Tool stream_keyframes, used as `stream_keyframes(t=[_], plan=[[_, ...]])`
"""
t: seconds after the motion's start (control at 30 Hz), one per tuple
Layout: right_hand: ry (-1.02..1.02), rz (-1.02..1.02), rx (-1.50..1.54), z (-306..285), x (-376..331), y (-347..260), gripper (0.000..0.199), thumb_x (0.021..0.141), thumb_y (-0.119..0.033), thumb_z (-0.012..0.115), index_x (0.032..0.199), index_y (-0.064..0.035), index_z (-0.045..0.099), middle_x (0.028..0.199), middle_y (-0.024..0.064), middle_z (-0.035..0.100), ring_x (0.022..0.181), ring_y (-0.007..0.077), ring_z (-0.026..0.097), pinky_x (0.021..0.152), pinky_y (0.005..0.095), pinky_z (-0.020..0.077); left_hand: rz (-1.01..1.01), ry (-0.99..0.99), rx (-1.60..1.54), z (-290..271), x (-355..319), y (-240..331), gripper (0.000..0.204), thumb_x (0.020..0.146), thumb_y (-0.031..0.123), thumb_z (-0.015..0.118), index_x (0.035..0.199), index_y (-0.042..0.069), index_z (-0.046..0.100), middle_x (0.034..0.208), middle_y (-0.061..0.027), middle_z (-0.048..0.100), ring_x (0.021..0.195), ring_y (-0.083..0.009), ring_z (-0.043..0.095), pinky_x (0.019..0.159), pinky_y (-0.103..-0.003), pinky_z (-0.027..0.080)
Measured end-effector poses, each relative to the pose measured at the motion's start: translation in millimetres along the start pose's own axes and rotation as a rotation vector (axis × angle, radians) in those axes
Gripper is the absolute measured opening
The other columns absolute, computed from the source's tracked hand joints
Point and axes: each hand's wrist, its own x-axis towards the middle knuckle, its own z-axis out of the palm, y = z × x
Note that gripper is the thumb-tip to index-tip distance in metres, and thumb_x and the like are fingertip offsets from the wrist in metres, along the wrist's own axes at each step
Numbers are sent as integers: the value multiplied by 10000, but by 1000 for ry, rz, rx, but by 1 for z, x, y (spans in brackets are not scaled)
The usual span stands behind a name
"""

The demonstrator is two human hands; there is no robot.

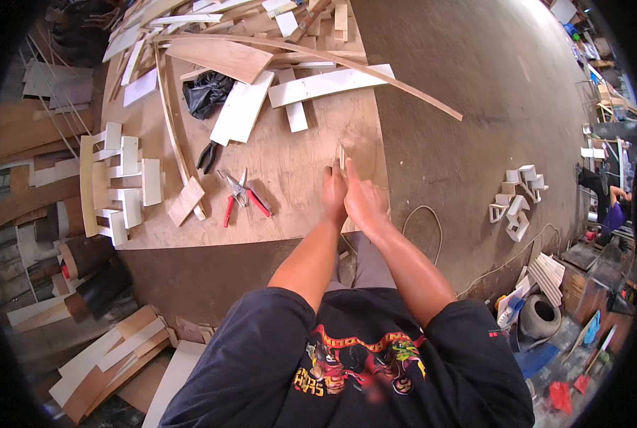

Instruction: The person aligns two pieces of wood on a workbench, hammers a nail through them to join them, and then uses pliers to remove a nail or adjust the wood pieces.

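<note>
Both of my hands meet over the right edge of the plywood tabletop [297, 207]. My left hand [333, 191] is closed around a small, thin pale piece [342, 155] that looks like a wooden strip; its tip sticks up past the fingers. Pressed against it from the right, my right hand [365, 198] is also closed on this piece, with one finger along its side. The lower part of the strip is hidden between the hands. To their left lie red-handled pliers [241, 197], with their handles spread, and a black-handled tool [206, 157].
White and bare wood offcuts [243, 107] heap the table's far side, with a black plastic bag [207, 95] among them. A long curved strip [404, 87] overhangs the right edge. A slatted white wooden assembly [122, 182] stands at left. White block pieces [519, 196] and a cable [439, 228] lie on the floor.
</note>
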Motion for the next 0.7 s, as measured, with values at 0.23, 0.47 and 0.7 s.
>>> stream_keyframes(t=[0.23,0.47,0.7], plan=[[-21,10,12,-13,-10,8,684,907,-131,512,1562,-177,322,843,295,692,807,492,684,766,603,526,32,-13,36,11,9,-12,603,926,113,578,1499,51,400,1251,-225,513,1086,-434,618,848,-489,544],[20,-13,56,-7,-18,12,674,895,-100,535,1544,-163,362,777,281,682,755,483,678,717,600,524,-80,-4,-139,26,14,-22,665,891,111,617,1511,48,383,1270,-235,501,1087,-438,612,876,-494,533],[-71,-85,88,-7,-6,15,700,890,-104,506,1559,-115,302,799,276,692,770,448,703,700,587,522,43,82,-38,23,15,-33,586,904,98,595,1467,23,450,1197,-225,538,1017,-441,615,850,-495,528]])
